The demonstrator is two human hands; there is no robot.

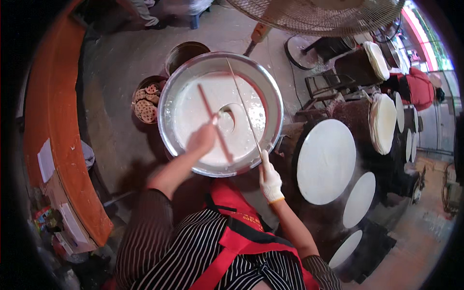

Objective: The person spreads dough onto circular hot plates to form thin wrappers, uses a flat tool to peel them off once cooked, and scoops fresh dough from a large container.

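Note:
A large metal basin (221, 168) of white, runny batter (188, 108) stands before me. My bare left hand (202, 139) is over the batter, closed on a reddish-brown wooden bar tool (205, 98) that is motion-blurred; it resembles a batter spreader. Beside it is a curved hollow in the batter, which may be a ladle's bowl; I cannot tell. At the basin's right rim my right hand (271, 179), in a white knit glove, grips a long thin stick (242, 95). That stick slants over the basin, its tip near the far wall.
To my right are round griddles topped with white sheets (326, 161) and stacks of flat pancakes (383, 123). A bucket (186, 54) and a container of honeycomb coal briquettes (146, 103) stand left of the basin. A fan (319, 14) looms ahead. An orange counter (59, 108) runs along the left. A person in red (418, 88) bends at far right.

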